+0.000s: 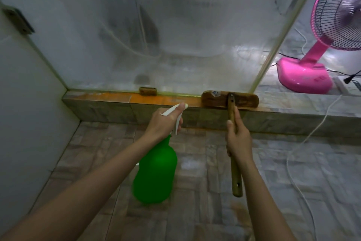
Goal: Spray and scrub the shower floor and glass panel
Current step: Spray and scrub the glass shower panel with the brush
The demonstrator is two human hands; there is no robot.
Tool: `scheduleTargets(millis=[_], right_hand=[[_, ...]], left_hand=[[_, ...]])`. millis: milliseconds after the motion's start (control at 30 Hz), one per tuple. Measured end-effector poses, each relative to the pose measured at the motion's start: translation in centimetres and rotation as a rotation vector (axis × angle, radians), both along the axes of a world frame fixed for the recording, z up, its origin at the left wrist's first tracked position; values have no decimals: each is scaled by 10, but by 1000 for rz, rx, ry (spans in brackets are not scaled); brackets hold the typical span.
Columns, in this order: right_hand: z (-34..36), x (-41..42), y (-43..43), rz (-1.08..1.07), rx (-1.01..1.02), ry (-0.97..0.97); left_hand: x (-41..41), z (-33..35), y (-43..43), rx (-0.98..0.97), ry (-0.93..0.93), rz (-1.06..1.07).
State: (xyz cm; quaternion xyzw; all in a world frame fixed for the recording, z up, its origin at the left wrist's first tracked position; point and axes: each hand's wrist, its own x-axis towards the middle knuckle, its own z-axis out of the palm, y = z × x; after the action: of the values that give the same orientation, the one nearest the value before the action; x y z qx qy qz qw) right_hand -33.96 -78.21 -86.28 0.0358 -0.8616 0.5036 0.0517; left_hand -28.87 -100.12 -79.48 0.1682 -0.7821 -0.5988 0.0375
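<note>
The left hand (166,121) curls its fingers (180,107) round the trigger neck of the green bottle (156,172), likely light, slick plastic, above the floor (195,211), while the right hand (238,139) grips mid-handle a stiff wooden brush (236,174) whose head rests on the curb (109,108) under the glass (175,35).

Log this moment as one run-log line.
left hand: holds spray bottle | right hand: holds scrub brush | brush head: on stained curb, at glass panel
</note>
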Motion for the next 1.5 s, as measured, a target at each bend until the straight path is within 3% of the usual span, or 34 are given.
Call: scheduleTargets(millis=[133, 400, 500, 600, 700, 800, 867, 1000, 1067, 1233, 1300, 1400, 1500], right_hand=[[3, -4, 4, 14, 2, -21], [9, 8, -40, -133, 67, -59], [12, 22, -98, 49, 201, -28], [10, 21, -100, 151, 244, -17], [12, 7, -43, -106, 187, -30], [15, 9, -28, -357, 128, -45], [17, 17, -63, -269, 141, -37], [13, 26, -113, 132, 174, -42], [17, 18, -97, 115, 186, -28], [27, 18, -63, -252, 116, -73], [30, 25, -104, -151, 116, -94], [27, 40, -186, 218, 162, -114], [29, 40, -202, 241, 69, -113]], left_hand=[[-6, -1, 2, 20, 0, -33], [4, 6, -37, 152, -31, 181], [11, 2, -48, 233, -36, 205], [17, 1, -56, 117, -36, 173], [29, 4, -68, 51, -13, 190], [40, 7, -75, 124, 5, 200], [42, 6, -76, 149, 9, 212], [41, 2, -79, 164, 0, 243], [43, 2, -84, 192, 12, 259], [57, 3, -102, 186, 51, 295], [59, 4, -107, 173, 57, 308], [64, 2, -118, 145, 48, 320], [76, 0, -135, 175, 51, 347]])
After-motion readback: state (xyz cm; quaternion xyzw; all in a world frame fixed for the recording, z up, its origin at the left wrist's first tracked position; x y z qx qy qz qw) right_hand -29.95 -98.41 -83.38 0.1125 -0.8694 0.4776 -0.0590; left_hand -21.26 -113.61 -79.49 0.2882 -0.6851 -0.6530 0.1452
